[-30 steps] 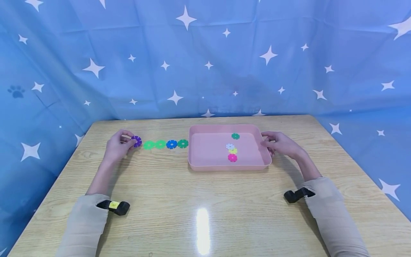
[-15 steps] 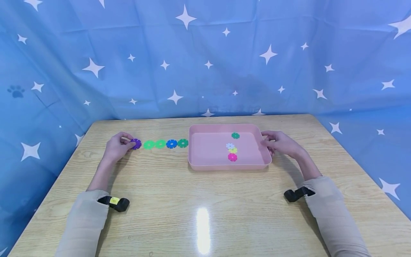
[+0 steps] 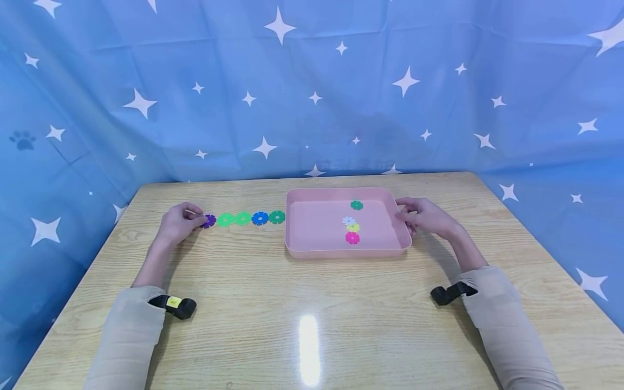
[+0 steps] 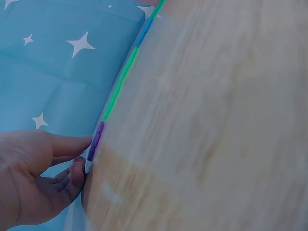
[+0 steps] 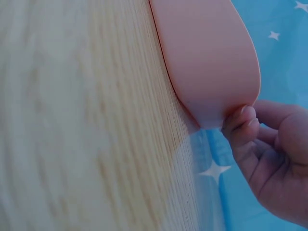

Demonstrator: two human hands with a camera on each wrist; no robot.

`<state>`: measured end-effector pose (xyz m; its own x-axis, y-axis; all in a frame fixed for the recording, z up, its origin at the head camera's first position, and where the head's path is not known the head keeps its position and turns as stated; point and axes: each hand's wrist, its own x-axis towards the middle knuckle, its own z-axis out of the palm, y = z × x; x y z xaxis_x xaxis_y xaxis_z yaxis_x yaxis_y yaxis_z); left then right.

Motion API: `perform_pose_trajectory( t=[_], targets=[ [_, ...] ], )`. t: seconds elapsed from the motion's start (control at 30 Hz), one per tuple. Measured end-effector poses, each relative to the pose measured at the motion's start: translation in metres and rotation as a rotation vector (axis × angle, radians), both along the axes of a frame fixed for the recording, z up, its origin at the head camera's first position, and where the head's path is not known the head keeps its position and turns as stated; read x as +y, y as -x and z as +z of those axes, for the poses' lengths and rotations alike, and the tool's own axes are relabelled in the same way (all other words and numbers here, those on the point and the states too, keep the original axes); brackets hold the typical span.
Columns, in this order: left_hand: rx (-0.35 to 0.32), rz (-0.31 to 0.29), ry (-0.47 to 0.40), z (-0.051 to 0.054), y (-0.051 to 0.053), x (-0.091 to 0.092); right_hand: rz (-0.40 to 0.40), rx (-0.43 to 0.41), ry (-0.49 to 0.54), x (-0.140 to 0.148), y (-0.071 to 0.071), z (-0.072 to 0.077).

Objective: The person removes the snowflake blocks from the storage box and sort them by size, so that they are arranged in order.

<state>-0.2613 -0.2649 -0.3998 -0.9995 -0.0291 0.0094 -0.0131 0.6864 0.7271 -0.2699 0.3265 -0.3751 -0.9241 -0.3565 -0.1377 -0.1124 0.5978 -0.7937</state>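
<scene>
At the left end of a row on the table, a purple snowflake disc (image 3: 209, 220) lies with its left edge between the fingertips of my left hand (image 3: 178, 223). The left wrist view has thumb and fingers pinching the near end of this purple disc (image 4: 96, 141). To its right run two light green discs (image 3: 234, 219), a blue disc (image 3: 260, 218) and a dark green disc (image 3: 277, 217). My right hand (image 3: 428, 216) grips the right wall of a pink tray (image 3: 312, 254); in the right wrist view, fingers curl against the tray's outer wall (image 5: 207, 57).
Inside the tray lie a dark green disc (image 3: 357, 205), a white disc (image 3: 349, 221), a yellow disc (image 3: 353, 228) and a pink disc (image 3: 352, 238). The wooden table (image 3: 244, 303) ends at a blue starry curtain (image 3: 219, 108) behind.
My left hand has lowered the purple disc from a tilted hold to flat on the table and slid it right, close to the light green disc. The right hand keeps its grip on the tray.
</scene>
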Motion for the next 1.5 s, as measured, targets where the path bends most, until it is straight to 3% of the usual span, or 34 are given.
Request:
perform_pose_trajectory(
  t=[0.13,0.27,0.5,0.77,1.13,1.33,1.5],
  targets=[
    [-0.002,0.009,-0.024,0.003,-0.002,0.002,0.000,0.001,0.003,-0.001,0.000,0.000],
    [0.040,0.014,-0.037,0.010,-0.003,0.008,0.005,0.004,0.005,-0.001,0.000,-0.001],
    [0.110,-0.070,-0.114,0.023,-0.004,0.036,0.003,-0.001,0.004,0.001,0.001,0.000],
    [0.085,-0.189,-0.234,0.032,-0.004,0.085,0.005,0.002,-0.003,0.001,0.002,-0.003],
    [0.080,-0.361,-0.301,0.043,-0.011,0.167,0.003,0.000,-0.002,-0.001,0.001,0.000],
    [0.061,-0.479,-0.282,0.039,-0.013,0.210,-0.001,-0.002,0.001,0.001,0.000,-0.001],
    [0.050,-0.582,-0.210,0.030,-0.013,0.241,0.002,0.001,0.006,0.001,0.000,-0.001]
  ],
)
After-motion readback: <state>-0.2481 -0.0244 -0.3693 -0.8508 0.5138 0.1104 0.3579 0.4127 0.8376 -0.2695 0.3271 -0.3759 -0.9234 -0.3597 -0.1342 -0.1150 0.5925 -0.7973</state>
